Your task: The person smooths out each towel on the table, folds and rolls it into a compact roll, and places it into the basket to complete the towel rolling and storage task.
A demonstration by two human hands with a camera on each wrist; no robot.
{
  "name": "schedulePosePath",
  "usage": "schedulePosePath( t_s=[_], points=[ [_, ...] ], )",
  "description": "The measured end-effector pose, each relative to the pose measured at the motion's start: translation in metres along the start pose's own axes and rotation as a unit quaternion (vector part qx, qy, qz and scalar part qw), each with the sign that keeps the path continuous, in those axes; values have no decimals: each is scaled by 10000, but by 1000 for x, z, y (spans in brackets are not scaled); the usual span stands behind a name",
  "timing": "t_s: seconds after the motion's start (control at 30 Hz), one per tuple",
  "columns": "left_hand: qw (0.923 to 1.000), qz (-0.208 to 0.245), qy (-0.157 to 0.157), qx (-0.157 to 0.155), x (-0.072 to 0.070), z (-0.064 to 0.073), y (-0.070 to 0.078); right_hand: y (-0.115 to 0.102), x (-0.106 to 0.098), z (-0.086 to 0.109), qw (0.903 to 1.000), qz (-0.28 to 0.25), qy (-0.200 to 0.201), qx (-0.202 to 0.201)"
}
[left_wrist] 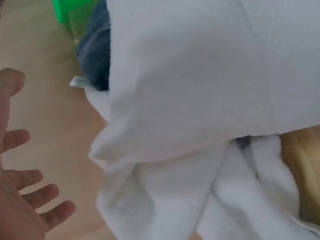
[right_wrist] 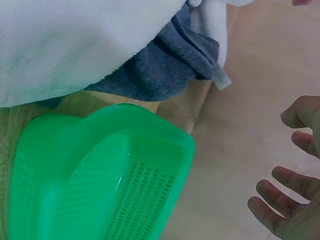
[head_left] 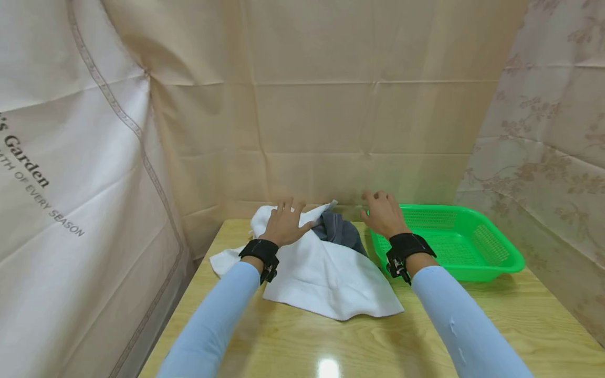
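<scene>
A white towel [head_left: 326, 278] lies crumpled on the left and middle of the table, its front part spread toward the near edge. Beside and partly beneath it bunches a dark grey-blue towel [head_left: 341, 231], with a small pale tag [right_wrist: 221, 78] showing in the right wrist view. My left hand [head_left: 285, 224] hovers over the white towel, fingers spread and holding nothing. Between the grey-blue towel and the green basket's left rim, my right hand [head_left: 385, 215] is raised with fingers loosely bent, nothing in it. In the left wrist view the left fingers [left_wrist: 37, 196] stand apart from the cloth.
A green plastic basket [head_left: 508, 257] with perforated walls stands at the right of the wooden table [head_left: 293, 341]; no items show inside. A beige cloth curtain [head_left: 312, 115] hangs right behind the table, with printed fabric on both sides.
</scene>
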State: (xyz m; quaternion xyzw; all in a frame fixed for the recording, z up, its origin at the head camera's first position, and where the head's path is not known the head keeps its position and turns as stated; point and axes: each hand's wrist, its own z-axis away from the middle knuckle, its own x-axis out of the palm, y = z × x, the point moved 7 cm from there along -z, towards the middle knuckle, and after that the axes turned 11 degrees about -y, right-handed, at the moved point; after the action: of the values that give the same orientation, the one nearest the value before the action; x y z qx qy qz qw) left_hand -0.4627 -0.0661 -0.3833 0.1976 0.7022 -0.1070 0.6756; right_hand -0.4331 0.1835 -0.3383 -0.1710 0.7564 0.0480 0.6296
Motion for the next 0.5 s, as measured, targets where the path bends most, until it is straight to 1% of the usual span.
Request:
schedulePosePath(
  t_s=[0.07,0.13,0.23,0.3,0.33,0.37,0.43,0.5],
  points=[
    [10000,-4,18,-1,2,0,-2,0,1,0,10000,-31,-24,3],
    [9999,-46,104,2,3,1,-4,0,2,-1,10000,-73,-30,3],
    [9991,-92,412,2,0,4,-8,-2,6,1,9997,-225,-3,-40],
    [9979,-180,624,-27,-2,8,-12,-8,12,2,9993,-350,-26,-140],
    [9973,-174,719,-26,-3,11,-14,-14,17,3,9989,-403,-58,-227],
    [9971,-149,743,-25,-2,13,-17,-21,23,4,9984,-472,-101,-309],
    [9977,-8,676,40,2,19,-24,-41,39,8,9963,-652,-320,-455],
    [9985,129,515,122,11,25,-31,-67,60,12,9923,-965,-636,-439]
  ],
)
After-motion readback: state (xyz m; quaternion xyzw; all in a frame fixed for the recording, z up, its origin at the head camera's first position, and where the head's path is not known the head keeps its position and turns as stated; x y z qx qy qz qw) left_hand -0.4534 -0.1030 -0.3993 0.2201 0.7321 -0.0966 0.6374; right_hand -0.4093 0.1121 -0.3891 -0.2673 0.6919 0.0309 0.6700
